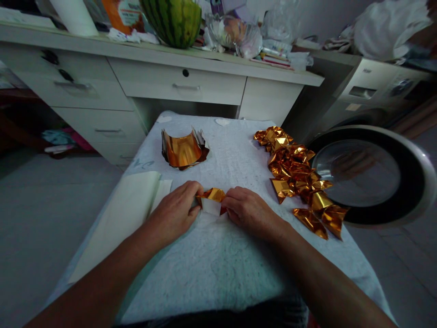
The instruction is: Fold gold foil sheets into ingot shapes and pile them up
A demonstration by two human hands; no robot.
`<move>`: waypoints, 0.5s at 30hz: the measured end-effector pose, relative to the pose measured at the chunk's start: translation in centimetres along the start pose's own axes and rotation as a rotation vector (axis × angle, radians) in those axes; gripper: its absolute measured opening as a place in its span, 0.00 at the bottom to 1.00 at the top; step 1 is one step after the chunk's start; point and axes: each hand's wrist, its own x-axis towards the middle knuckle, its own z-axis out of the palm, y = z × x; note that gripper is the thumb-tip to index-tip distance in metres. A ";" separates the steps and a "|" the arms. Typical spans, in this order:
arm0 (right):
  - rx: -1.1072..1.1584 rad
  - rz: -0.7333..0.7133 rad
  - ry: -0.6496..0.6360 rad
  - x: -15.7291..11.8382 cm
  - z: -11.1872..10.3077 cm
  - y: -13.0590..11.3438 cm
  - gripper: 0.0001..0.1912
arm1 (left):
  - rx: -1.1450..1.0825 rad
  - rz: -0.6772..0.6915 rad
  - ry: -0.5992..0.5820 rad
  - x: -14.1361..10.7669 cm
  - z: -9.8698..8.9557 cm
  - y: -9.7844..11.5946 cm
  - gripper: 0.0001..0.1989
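A small piece of gold foil paper [212, 196] with a white face toward me lies between my hands at the middle of the cloth-covered table. My left hand [179, 207] pinches its left end, and my right hand [247, 210] pinches its right end. Beyond them sits a curved stack of gold foil sheets [184, 150]. Several folded gold foil pieces [293, 168] are heaped along the table's right side. White paper sheets [118, 218] lie to the left, close to my left forearm.
The table [225, 269] has a pale cloth. Behind it stands a white counter [211, 86] with drawers, bearing a watermelon [175, 20] and plastic bags. A washing machine's open round door [358, 173] stands at the table's right edge.
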 end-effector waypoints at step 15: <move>-0.018 0.014 0.044 0.0 0.3 -0.1 0.02 | -0.011 0.048 0.221 -0.3 0.9 -0.1 0.13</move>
